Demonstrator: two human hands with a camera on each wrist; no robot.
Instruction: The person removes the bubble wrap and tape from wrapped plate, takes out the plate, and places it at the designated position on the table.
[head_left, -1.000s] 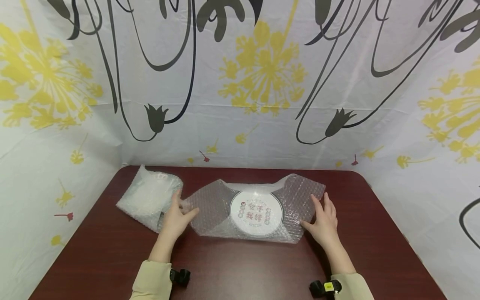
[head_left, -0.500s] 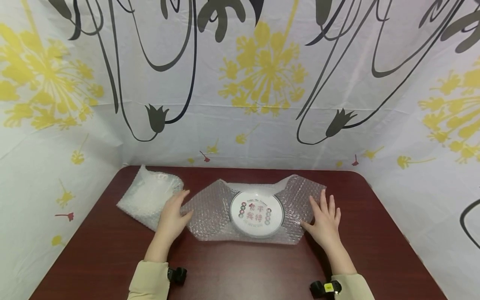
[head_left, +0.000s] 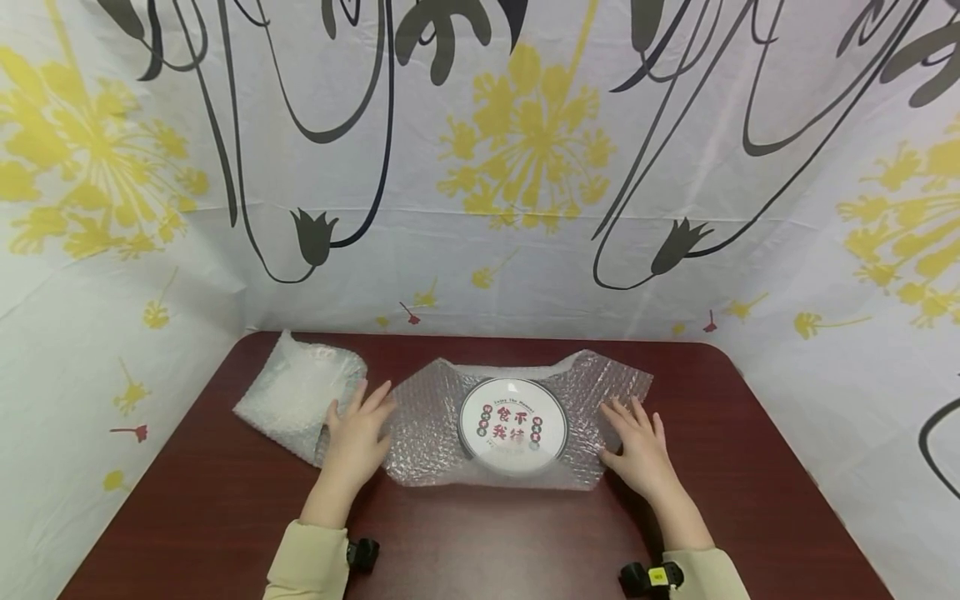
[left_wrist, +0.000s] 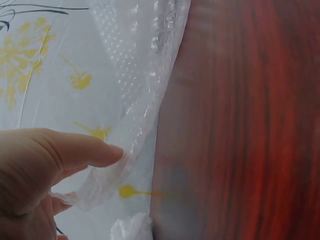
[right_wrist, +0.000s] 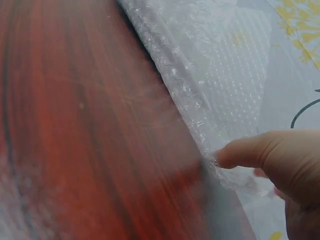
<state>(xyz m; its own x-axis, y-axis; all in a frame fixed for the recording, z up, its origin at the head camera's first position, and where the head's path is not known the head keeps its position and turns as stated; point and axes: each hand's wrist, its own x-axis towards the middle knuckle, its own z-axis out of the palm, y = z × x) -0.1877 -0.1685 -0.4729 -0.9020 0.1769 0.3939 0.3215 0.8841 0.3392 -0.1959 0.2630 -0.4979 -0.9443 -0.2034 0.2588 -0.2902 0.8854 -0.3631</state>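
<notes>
In the head view a round white plate [head_left: 513, 425] with red characters and a thin dark rim line lies in a spread sheet of bubble wrap [head_left: 427, 421]. The sheet's left end meets the spread, fairly straight fingers of my left hand [head_left: 354, 437]. On its right end rest the fingertips of my right hand [head_left: 642, 450], thumb at the lower corner. Up close in the left wrist view, the left thumb [left_wrist: 100, 152] touches the sheet's edge. The right thumb [right_wrist: 240, 152] does likewise in the right wrist view, other fingers mostly hidden.
A second bubble-wrapped bundle [head_left: 303, 396] lies at the back left, just beyond my left hand. The dark red wooden table [head_left: 495, 542] ends at a back edge. White cloth [head_left: 480, 275] with printed flowers hangs behind it and along both sides.
My left hand drew back slightly, then returned to the sheet's left end with fingers spread. The right fingers moved left onto the wrap. The plate's print shows more clearly.
</notes>
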